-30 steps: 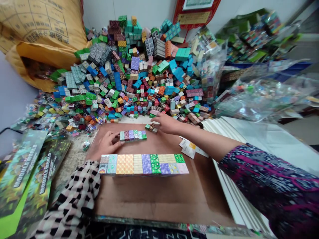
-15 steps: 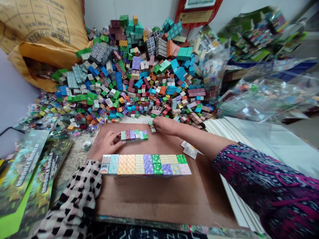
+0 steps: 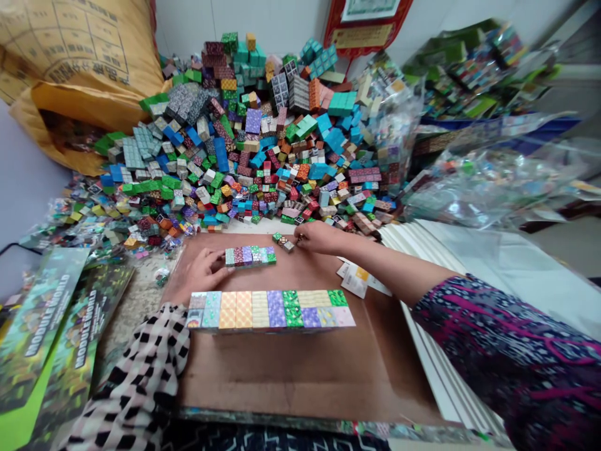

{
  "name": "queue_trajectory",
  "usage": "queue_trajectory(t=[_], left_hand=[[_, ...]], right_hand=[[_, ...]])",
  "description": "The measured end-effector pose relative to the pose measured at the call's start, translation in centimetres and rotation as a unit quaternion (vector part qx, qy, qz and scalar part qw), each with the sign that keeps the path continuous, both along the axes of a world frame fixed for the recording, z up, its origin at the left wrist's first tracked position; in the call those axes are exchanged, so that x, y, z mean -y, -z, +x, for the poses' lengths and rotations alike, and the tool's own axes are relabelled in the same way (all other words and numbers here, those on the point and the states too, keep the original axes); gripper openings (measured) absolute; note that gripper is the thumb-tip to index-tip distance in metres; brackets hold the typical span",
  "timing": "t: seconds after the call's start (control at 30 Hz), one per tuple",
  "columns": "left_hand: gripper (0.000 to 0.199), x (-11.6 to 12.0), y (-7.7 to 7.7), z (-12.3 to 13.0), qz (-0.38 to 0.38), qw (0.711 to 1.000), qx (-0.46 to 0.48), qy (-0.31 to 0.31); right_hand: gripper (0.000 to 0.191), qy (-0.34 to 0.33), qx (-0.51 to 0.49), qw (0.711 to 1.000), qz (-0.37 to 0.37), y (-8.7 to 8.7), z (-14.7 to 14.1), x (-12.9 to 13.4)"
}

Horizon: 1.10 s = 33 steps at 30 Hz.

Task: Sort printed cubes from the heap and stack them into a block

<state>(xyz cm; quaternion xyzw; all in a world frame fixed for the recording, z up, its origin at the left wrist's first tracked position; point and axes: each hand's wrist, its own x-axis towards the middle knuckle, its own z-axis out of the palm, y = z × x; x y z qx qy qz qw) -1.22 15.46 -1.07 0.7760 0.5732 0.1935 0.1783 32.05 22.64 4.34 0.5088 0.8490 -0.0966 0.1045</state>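
Observation:
My left hand (image 3: 200,273) lies on the brown board (image 3: 305,376), its spread fingertips against the left end of a short row of small patterned cubes (image 3: 248,255). My right hand (image 3: 319,237) is a little farther right, its curled fingers just beside a loose cluster of small cubes (image 3: 283,242). I cannot tell whether those fingers pinch anything. Nearer to me, a long double row of larger patterned blocks (image 3: 270,310) stands on the board, touched by neither hand.
A huge heap of coloured cubes (image 3: 235,156) rises behind the board, beside a yellow sack (image 3: 79,56). Green "Module World" boxes (image 3: 56,332) lie at left. Plastic bags (image 3: 488,181) lie at right, above white sheets (image 3: 451,363). Small printed cards (image 3: 354,280) lie at the board's right edge.
My right hand has moved rightward off the small cube cluster, which now lies spread out in the open. My left hand and the long block row have stayed in place.

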Motion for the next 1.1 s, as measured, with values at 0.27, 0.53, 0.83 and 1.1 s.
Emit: queue_trajectory(t=[0.27, 0.53, 0.83, 1.1], left_hand=[[0.055, 0.2, 0.0, 0.1, -0.002, 1.0, 0.001, -0.009], [0.053, 0.5, -0.6, 0.4, -0.027, 0.999, -0.023, -0.026], [0.053, 0.4, -0.2, 0.2, -0.005, 1.0, -0.015, -0.018], [0.055, 0.3, -0.4, 0.1, -0.025, 1.0, -0.004, -0.013]], right_hand=[[0.029, 0.022, -0.012, 1.0, 0.015, -0.5, -2.4, -1.6], [0.031, 0.007, -0.027, 1.0, -0.001, 0.1, -3.3, -2.3], [0.036, 0.013, -0.037, 0.999, 0.014, -0.4, -4.1, -1.0], [0.024, 0.0, -0.049, 0.999, 0.019, 0.1, -2.8, 0.3]])
